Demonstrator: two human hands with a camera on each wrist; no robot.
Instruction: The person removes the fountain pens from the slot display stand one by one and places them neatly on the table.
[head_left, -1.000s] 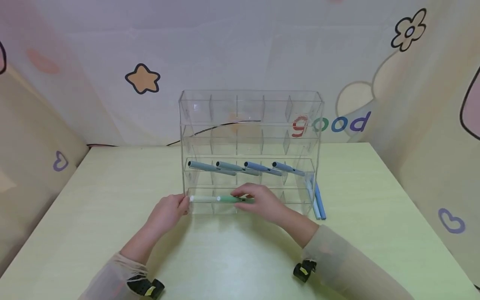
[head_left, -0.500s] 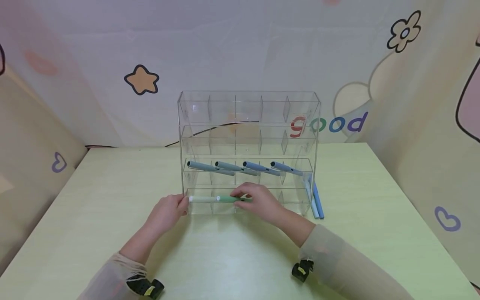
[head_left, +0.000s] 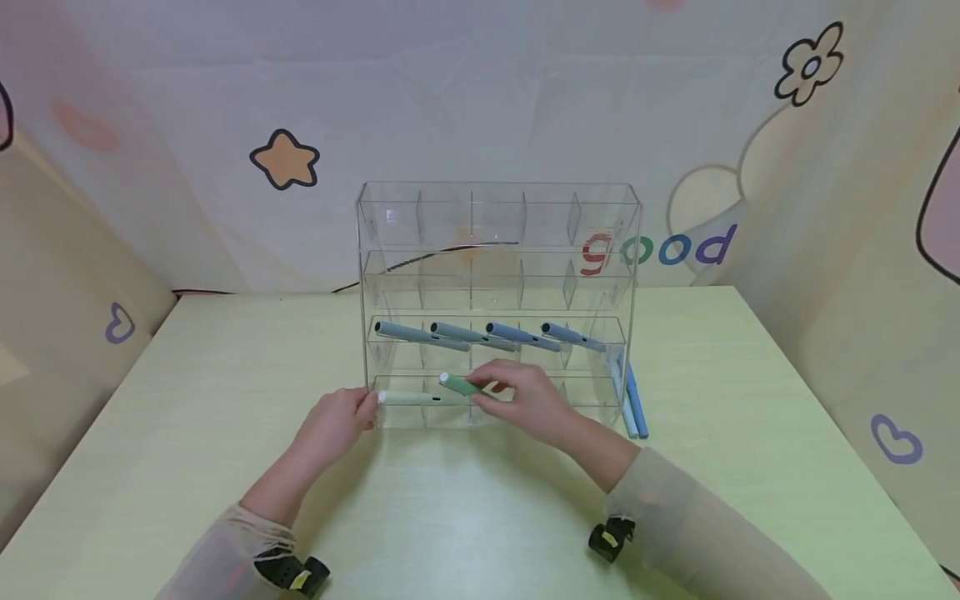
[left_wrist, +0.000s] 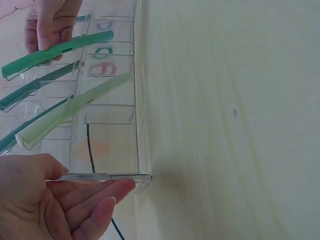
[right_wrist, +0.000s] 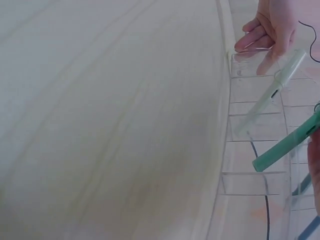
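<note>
A pale backdrop (head_left: 480,100) stood behind and at both sides; it was printed with a star (head_left: 284,159), a flower (head_left: 811,67) and the word "good" (head_left: 659,249). Before it was the table (head_left: 480,508), of light yellow-green colour. On the table there was a clear rack (head_left: 497,292), upright, with four tiers which thin walls divided into compartments.

Two light sleeves (head_left: 705,521) came from the near edge of the view, and on each one a small black camera (head_left: 611,540) was worn. The left hand (head_left: 335,425) gripped the rack low at its left side, with the side wall pinched between thumb and fingers. The right hand (head_left: 528,404) was in front of the lower tiers, its fingers narrow and pinching a green pen.

Among the smaller things, four bluish pens (head_left: 522,336) lay side by side in the third tier from the top. A pale blue pen (head_left: 626,408) and a darker blue pen (head_left: 637,404) lay together on the table, just beside the right side of the rack. A pale green pen (head_left: 408,399) was in the lowest tier, near the left hand. The green pen (head_left: 459,384) was held tilted at the lowest tier, to the right of the pale green one; whether it touched the rack, I could not tell.
</note>
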